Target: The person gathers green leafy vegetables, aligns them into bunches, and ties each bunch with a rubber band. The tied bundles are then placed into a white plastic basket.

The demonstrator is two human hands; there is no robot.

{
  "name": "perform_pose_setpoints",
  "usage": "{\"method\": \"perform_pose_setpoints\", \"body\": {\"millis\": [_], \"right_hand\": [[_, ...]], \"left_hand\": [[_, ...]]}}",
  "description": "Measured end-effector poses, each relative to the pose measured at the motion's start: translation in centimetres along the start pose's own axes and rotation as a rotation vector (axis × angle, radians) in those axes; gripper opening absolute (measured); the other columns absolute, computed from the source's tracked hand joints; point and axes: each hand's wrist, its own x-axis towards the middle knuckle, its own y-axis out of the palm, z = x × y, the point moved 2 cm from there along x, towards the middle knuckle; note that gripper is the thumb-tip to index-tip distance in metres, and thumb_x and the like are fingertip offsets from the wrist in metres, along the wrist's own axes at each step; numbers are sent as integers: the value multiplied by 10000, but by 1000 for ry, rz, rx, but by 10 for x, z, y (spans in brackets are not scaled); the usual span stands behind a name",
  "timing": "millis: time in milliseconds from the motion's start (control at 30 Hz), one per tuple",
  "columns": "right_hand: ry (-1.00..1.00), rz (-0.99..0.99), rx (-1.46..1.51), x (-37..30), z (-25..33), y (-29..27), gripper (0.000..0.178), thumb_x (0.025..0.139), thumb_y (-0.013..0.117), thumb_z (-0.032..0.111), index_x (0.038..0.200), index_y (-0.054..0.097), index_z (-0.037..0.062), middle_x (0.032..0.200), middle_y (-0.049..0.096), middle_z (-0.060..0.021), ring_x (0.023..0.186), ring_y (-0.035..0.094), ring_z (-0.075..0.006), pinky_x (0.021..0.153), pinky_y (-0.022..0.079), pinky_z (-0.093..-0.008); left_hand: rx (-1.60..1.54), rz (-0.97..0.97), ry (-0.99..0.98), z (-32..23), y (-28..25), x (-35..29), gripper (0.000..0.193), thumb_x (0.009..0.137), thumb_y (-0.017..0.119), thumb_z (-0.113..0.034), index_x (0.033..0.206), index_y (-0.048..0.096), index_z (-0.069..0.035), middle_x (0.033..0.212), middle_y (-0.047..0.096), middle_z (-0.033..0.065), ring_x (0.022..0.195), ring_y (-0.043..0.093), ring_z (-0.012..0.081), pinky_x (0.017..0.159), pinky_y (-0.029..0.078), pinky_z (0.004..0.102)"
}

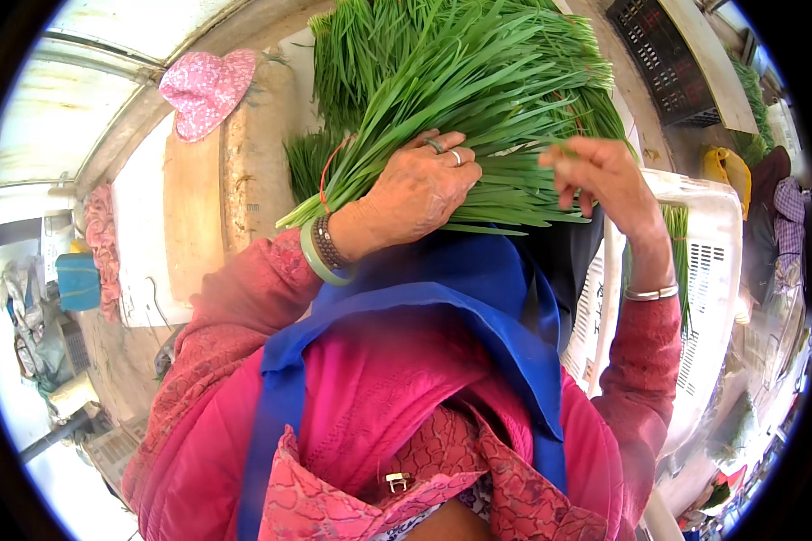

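Long green garlic chives [451,81] lie heaped in front of me, their leaves fanned toward the right. My left hand [424,185] rests on a bunch of chives [514,185] nearest my body, its fingers curled over the leaves. A thin red tie [331,167] shows just left of that wrist. To the right, my right hand [600,176] is raised beside the leaf ends, thumb and forefinger drawn together. Its fingertips are a little blurred, and whatever lies between them is too small to tell.
A white slatted crate [713,216] with some chives in it stands at my right. Left of the heap are a wooden board [192,198] and a pink hat [209,90]. Farther right lie a black crate [663,59] and a yellow bag [726,171].
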Motion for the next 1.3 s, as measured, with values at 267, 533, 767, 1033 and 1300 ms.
{"method": "perform_pose_setpoints", "body": {"millis": [267,533,767,1033,1300], "right_hand": [[-37,-222,-349,69,-42,8,297,847,608,281,781,643,-7,638,601,-80,513,581,-170,517,463,-309],[-163,-282,-601,84,-34,6,301,860,570,288,806,651,3,731,651,-164,658,642,-273,636,511,-396],[-363,-632,-1151,71,-62,-49,248,875,531,227,1014,661,67,1046,679,-153,881,656,-359,745,518,-448],[-815,-180,-816,-45,7,83,371,693,760,197,998,627,34,1025,631,-113,977,609,-281,870,465,-409],[-807,-259,-808,-37,-24,91,338,705,713,101,1027,625,47,1078,624,-92,1052,593,-259,941,423,-403]], "left_hand": [[-35,59,12,-4,1,5,149,753,626,-37,898,600,-13,934,620,127,1014,611,358,857,502,433],[-21,48,17,-5,-1,5,171,760,624,-42,927,605,-9,954,625,130,1034,591,358,868,497,430],[-11,16,28,-2,1,2,185,758,624,-21,942,606,-9,964,631,130,998,610,368,881,504,429],[-87,32,-26,2,1,-2,181,786,628,-11,967,616,-12,985,638,128,983,611,377,918,497,423],[-49,-165,112,-23,-56,-12,400,796,681,-116,1175,607,-12,1247,582,154,1203,519,345,987,445,416]]}}
